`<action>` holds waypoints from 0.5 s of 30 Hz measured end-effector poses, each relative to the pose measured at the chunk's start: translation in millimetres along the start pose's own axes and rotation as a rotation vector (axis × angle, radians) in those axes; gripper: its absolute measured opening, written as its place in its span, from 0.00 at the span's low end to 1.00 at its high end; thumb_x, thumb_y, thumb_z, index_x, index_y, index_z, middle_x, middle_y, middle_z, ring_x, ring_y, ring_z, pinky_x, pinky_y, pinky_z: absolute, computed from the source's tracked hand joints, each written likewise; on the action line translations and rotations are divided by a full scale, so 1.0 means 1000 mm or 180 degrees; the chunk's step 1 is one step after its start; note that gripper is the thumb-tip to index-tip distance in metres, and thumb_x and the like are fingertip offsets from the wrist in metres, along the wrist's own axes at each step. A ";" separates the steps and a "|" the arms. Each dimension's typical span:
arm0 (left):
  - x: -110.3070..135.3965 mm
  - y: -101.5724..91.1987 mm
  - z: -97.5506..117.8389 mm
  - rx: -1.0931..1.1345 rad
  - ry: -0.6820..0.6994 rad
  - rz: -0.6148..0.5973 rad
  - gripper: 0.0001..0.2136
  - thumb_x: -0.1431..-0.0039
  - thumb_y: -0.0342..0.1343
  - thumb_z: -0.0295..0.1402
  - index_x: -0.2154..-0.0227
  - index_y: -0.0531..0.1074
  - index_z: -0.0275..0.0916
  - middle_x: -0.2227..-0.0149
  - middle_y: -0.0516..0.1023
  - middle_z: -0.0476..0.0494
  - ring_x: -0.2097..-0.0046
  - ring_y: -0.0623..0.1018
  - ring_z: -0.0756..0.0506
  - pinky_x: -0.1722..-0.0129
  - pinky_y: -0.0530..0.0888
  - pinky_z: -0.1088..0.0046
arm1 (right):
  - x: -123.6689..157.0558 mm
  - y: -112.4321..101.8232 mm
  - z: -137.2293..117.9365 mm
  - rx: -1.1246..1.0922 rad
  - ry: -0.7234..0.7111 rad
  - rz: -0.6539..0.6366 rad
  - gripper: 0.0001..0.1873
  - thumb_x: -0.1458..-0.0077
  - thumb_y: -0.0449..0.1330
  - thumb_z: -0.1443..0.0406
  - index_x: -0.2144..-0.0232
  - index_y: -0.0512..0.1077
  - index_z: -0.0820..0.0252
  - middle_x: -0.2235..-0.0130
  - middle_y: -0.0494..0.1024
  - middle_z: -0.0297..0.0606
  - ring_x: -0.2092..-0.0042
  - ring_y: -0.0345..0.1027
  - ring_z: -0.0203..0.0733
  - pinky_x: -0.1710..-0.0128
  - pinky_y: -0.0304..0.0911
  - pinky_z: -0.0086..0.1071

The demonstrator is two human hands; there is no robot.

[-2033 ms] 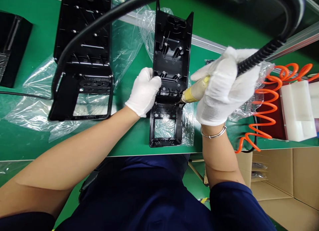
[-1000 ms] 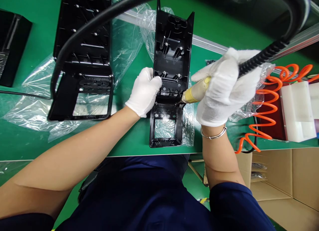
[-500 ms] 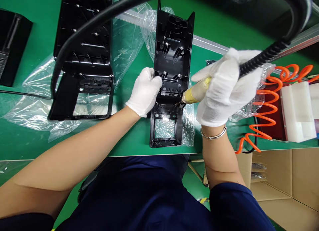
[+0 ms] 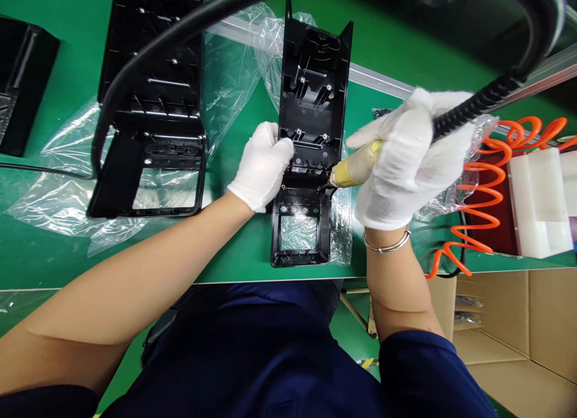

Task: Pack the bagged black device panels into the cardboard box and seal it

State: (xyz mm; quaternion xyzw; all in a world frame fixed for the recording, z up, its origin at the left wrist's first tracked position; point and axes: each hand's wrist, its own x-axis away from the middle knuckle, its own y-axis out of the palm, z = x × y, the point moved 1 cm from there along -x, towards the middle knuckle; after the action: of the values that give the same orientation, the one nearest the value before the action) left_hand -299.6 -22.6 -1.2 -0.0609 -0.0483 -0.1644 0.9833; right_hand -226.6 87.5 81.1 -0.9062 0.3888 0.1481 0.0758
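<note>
A long black plastic housing (image 4: 313,115) lies with its inside facing up, a square window at its near end. My gloved left hand (image 4: 264,166) is closed on the housing's left wall, the thumb over the rim. Wrapped in my gloved right hand (image 4: 406,160) is a cream and yellow electric screwdriver (image 4: 356,167), tilted, with a thick black cable leaving its back end. Its dark tip reaches inside the housing by the right wall, just above the window; whether a screw sits under it I cannot make out.
Another black housing (image 4: 151,124) lies to the left on clear plastic film (image 4: 63,196), and a dark part (image 4: 27,75) is at the far left. The black cable (image 4: 180,30) arches overhead. An orange coiled hose (image 4: 484,208) and white blocks (image 4: 538,202) are right, above a cardboard box (image 4: 500,322).
</note>
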 end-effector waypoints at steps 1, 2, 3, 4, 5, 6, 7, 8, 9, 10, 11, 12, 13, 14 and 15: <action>0.000 0.000 0.000 -0.0002 0.0010 0.0003 0.09 0.41 0.59 0.34 0.73 0.64 0.46 0.69 0.73 0.47 0.58 0.76 0.38 0.53 0.74 0.55 | 0.000 0.000 0.000 -0.0048 0.0020 -0.0001 0.10 0.39 0.52 0.54 0.70 0.60 0.49 0.76 0.61 0.29 0.73 0.68 0.42 0.74 0.71 0.36; 0.000 0.000 0.000 -0.0001 0.0029 0.0007 0.09 0.41 0.59 0.34 0.73 0.64 0.46 0.69 0.73 0.47 0.58 0.76 0.38 0.53 0.74 0.55 | 0.000 0.000 0.001 -0.0092 0.0022 0.0007 0.10 0.40 0.53 0.53 0.70 0.60 0.49 0.76 0.61 0.28 0.74 0.68 0.41 0.74 0.72 0.36; 0.000 0.000 0.000 0.0002 0.0052 0.0013 0.09 0.41 0.59 0.34 0.73 0.64 0.46 0.69 0.72 0.47 0.58 0.76 0.38 0.53 0.74 0.54 | 0.001 0.001 0.000 -0.0129 0.0014 0.0013 0.10 0.41 0.54 0.53 0.70 0.60 0.49 0.76 0.61 0.28 0.75 0.67 0.41 0.75 0.72 0.36; 0.000 0.000 0.000 0.0004 0.0071 0.0019 0.08 0.42 0.59 0.34 0.72 0.65 0.45 0.70 0.72 0.48 0.58 0.76 0.38 0.53 0.75 0.54 | 0.001 0.001 0.000 -0.0154 0.0002 0.0014 0.10 0.41 0.54 0.53 0.69 0.59 0.49 0.76 0.61 0.28 0.75 0.66 0.41 0.76 0.71 0.36; 0.000 0.000 0.000 0.0002 0.0081 0.0026 0.08 0.42 0.59 0.34 0.72 0.65 0.45 0.70 0.72 0.48 0.58 0.76 0.38 0.53 0.75 0.54 | 0.001 0.001 0.000 -0.0166 -0.0013 0.0016 0.10 0.42 0.54 0.53 0.69 0.59 0.49 0.76 0.61 0.28 0.76 0.65 0.41 0.76 0.71 0.36; 0.000 0.000 0.001 -0.0002 0.0081 0.0033 0.07 0.42 0.59 0.34 0.72 0.65 0.45 0.70 0.72 0.48 0.58 0.76 0.38 0.53 0.75 0.54 | 0.000 0.002 -0.001 -0.0165 -0.0027 0.0019 0.10 0.42 0.54 0.54 0.69 0.59 0.49 0.77 0.61 0.28 0.76 0.65 0.41 0.77 0.71 0.36; 0.001 0.000 0.001 -0.0009 0.0073 0.0038 0.07 0.42 0.59 0.33 0.72 0.65 0.45 0.70 0.72 0.48 0.58 0.76 0.38 0.53 0.75 0.54 | 0.000 0.002 -0.001 -0.0152 -0.0038 0.0022 0.10 0.42 0.55 0.54 0.70 0.59 0.49 0.77 0.61 0.28 0.76 0.64 0.41 0.77 0.71 0.36; 0.001 0.000 0.001 -0.0018 0.0060 0.0040 0.08 0.42 0.59 0.33 0.73 0.65 0.45 0.70 0.72 0.48 0.58 0.76 0.38 0.53 0.75 0.54 | -0.001 0.002 -0.001 -0.0132 -0.0049 0.0024 0.10 0.42 0.55 0.54 0.70 0.59 0.49 0.77 0.61 0.28 0.76 0.64 0.40 0.77 0.71 0.36; 0.001 0.000 0.002 -0.0023 0.0044 0.0042 0.08 0.42 0.59 0.33 0.73 0.65 0.46 0.70 0.72 0.47 0.58 0.76 0.38 0.53 0.75 0.55 | -0.002 0.002 -0.001 -0.0111 -0.0060 0.0024 0.10 0.43 0.56 0.55 0.70 0.59 0.49 0.77 0.61 0.28 0.76 0.64 0.40 0.76 0.71 0.35; 0.001 0.000 0.002 -0.0019 0.0028 0.0042 0.09 0.42 0.60 0.34 0.73 0.65 0.46 0.70 0.72 0.47 0.58 0.76 0.38 0.53 0.75 0.55 | -0.002 0.002 -0.001 -0.0097 -0.0075 0.0027 0.10 0.43 0.56 0.55 0.71 0.59 0.49 0.77 0.61 0.27 0.76 0.63 0.40 0.76 0.71 0.35; 0.001 0.000 0.002 -0.0008 0.0014 0.0044 0.09 0.42 0.60 0.34 0.73 0.65 0.46 0.69 0.72 0.47 0.57 0.76 0.38 0.53 0.75 0.55 | -0.003 0.001 0.000 -0.0091 -0.0087 0.0030 0.10 0.43 0.57 0.55 0.71 0.59 0.49 0.77 0.61 0.27 0.77 0.63 0.39 0.76 0.71 0.34; 0.000 0.000 0.001 0.0002 0.0004 0.0049 0.09 0.42 0.60 0.35 0.73 0.65 0.46 0.69 0.72 0.47 0.57 0.76 0.37 0.53 0.75 0.55 | -0.003 0.001 0.001 -0.0096 -0.0092 0.0030 0.10 0.43 0.57 0.55 0.71 0.59 0.49 0.77 0.60 0.27 0.77 0.63 0.39 0.76 0.71 0.34; 0.000 0.000 0.001 0.0008 -0.0001 0.0055 0.09 0.42 0.60 0.36 0.73 0.65 0.46 0.70 0.72 0.47 0.57 0.76 0.38 0.53 0.75 0.55 | -0.003 0.001 0.001 -0.0117 -0.0090 0.0029 0.10 0.42 0.56 0.55 0.71 0.60 0.49 0.77 0.60 0.27 0.77 0.63 0.39 0.76 0.71 0.34; 0.000 0.000 0.001 0.0009 0.0001 0.0061 0.09 0.42 0.60 0.36 0.73 0.65 0.46 0.70 0.72 0.48 0.57 0.76 0.38 0.53 0.75 0.55 | -0.003 0.000 0.002 -0.0149 -0.0080 0.0026 0.10 0.42 0.56 0.55 0.71 0.60 0.48 0.77 0.60 0.27 0.77 0.63 0.39 0.76 0.71 0.34; 0.000 0.000 0.000 0.0008 0.0009 0.0063 0.09 0.42 0.60 0.36 0.73 0.65 0.46 0.70 0.72 0.48 0.57 0.76 0.38 0.53 0.75 0.55 | -0.002 0.000 0.002 -0.0182 -0.0060 0.0014 0.09 0.41 0.55 0.55 0.70 0.60 0.48 0.77 0.60 0.28 0.77 0.63 0.39 0.76 0.71 0.34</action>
State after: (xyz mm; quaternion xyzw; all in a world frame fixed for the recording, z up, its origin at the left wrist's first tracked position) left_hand -299.5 -22.3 -1.0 -0.0599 -0.0465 -0.1546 0.9851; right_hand -228.5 89.7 79.5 -0.9056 0.3858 0.1679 0.0532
